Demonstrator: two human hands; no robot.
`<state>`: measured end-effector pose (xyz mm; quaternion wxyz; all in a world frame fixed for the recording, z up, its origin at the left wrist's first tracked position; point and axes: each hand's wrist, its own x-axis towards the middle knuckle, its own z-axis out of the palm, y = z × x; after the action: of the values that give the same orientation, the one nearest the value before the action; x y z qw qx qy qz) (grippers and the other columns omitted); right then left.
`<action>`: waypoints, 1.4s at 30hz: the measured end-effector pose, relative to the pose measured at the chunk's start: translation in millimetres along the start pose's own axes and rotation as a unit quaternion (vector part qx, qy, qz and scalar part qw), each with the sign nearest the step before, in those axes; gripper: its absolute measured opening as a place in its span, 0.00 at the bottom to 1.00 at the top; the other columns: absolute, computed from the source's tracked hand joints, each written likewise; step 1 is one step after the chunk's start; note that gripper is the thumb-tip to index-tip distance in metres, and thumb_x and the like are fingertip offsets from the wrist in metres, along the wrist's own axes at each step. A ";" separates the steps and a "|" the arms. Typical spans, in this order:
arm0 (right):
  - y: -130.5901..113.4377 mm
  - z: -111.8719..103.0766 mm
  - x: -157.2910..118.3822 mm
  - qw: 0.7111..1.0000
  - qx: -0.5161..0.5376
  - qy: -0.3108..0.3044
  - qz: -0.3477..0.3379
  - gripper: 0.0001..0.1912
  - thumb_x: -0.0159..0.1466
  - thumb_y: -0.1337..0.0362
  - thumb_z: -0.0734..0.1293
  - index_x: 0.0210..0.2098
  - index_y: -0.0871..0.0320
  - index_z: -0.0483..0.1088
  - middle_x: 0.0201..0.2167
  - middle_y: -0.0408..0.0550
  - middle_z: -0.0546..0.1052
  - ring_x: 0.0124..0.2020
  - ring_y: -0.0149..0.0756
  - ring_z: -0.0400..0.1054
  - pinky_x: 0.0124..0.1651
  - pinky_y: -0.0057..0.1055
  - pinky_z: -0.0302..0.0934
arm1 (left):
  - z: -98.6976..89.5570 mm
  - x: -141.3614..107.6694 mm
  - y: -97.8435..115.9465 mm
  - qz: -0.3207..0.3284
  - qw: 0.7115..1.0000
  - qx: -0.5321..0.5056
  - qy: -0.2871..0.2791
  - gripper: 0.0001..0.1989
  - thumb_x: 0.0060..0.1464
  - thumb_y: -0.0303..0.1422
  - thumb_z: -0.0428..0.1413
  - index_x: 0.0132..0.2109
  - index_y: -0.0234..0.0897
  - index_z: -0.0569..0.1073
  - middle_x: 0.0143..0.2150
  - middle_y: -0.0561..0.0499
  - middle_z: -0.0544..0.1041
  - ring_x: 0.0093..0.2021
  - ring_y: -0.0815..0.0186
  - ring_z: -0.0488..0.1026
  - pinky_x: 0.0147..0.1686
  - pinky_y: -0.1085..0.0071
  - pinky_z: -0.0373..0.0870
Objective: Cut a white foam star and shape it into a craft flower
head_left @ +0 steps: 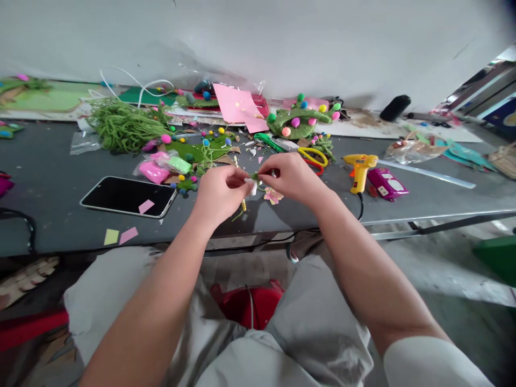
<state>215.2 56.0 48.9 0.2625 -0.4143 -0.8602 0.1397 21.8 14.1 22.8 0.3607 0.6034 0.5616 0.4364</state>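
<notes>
Over the front of the grey table, my left hand and my right hand meet, both closed in a pinch. Between their fingertips is a small white piece with green yarn at its top; its exact kind is too small to make out. Just below lies a pink and yellow flower-shaped cutout. A thin yellow patterned stick shows beside my left fingers, with a strand of green yarn near its lower end. Behind my right hand lie scissors with green, yellow and red handles.
A yellow glue gun stands beside a purple packet on the right. A phone lies at left, near a green yarn bundle. Green pieces with pompoms and a pink sheet are at the back.
</notes>
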 end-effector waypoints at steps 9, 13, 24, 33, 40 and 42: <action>-11.0 8.9 -1.2 0.998 0.064 0.013 0.012 0.07 0.61 0.72 0.67 0.33 0.62 0.79 0.29 0.46 0.79 0.29 0.32 0.68 0.35 0.30 0.58 | 5.4 5.7 -6.3 0.023 0.997 -0.009 0.073 0.07 0.49 0.33 0.68 0.34 0.38 0.79 0.30 0.48 0.83 0.31 0.59 0.81 0.31 0.66 0.74; -13.4 14.8 -1.9 0.996 0.042 0.065 -0.045 0.08 0.64 0.72 0.67 0.35 0.62 0.80 0.31 0.47 0.78 0.31 0.32 0.67 0.37 0.30 0.57 | 4.6 10.9 -6.9 -0.014 0.976 -0.190 0.107 0.10 0.45 0.32 0.71 0.34 0.36 0.79 0.29 0.48 0.83 0.30 0.60 0.82 0.35 0.63 0.80; -11.7 16.6 1.1 0.981 0.149 0.109 -0.059 0.10 0.66 0.70 0.66 0.38 0.60 0.82 0.34 0.47 0.79 0.31 0.31 0.68 0.39 0.31 0.62 | -2.7 15.9 -2.5 -0.060 0.911 -0.395 0.103 0.16 0.36 0.27 0.74 0.35 0.36 0.80 0.31 0.51 0.82 0.34 0.65 0.81 0.41 0.66 0.81; 10.3 -0.8 1.4 0.989 0.138 -0.008 -0.046 0.12 0.60 0.73 0.65 0.35 0.61 0.83 0.31 0.45 0.82 0.33 0.33 0.71 0.38 0.30 0.60 | -3.7 7.0 1.0 -0.051 0.968 -0.245 -0.033 0.18 0.36 0.34 0.76 0.35 0.35 0.80 0.29 0.49 0.82 0.30 0.62 0.80 0.37 0.63 0.80; 3.9 -5.1 -1.9 0.998 0.032 -0.022 0.039 0.07 0.58 0.70 0.69 0.30 0.61 0.82 0.28 0.48 0.82 0.29 0.34 0.71 0.34 0.31 0.57 | -0.9 3.1 -1.5 -0.025 0.997 -0.039 -0.061 0.13 0.45 0.35 0.72 0.35 0.37 0.79 0.30 0.48 0.83 0.32 0.58 0.81 0.31 0.67 0.74; 1.3 -3.6 -1.7 0.997 0.050 -0.033 0.056 0.06 0.58 0.69 0.69 0.29 0.61 0.81 0.27 0.47 0.81 0.28 0.33 0.70 0.33 0.31 0.57 | 0.3 3.8 -3.0 -0.017 0.999 -0.007 -0.045 0.11 0.46 0.34 0.70 0.35 0.37 0.78 0.30 0.48 0.83 0.32 0.58 0.81 0.31 0.66 0.74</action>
<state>218.9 55.5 50.7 0.2462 -0.4438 -0.8355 0.2106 20.9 18.3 20.4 0.3971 0.6102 0.5520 0.4065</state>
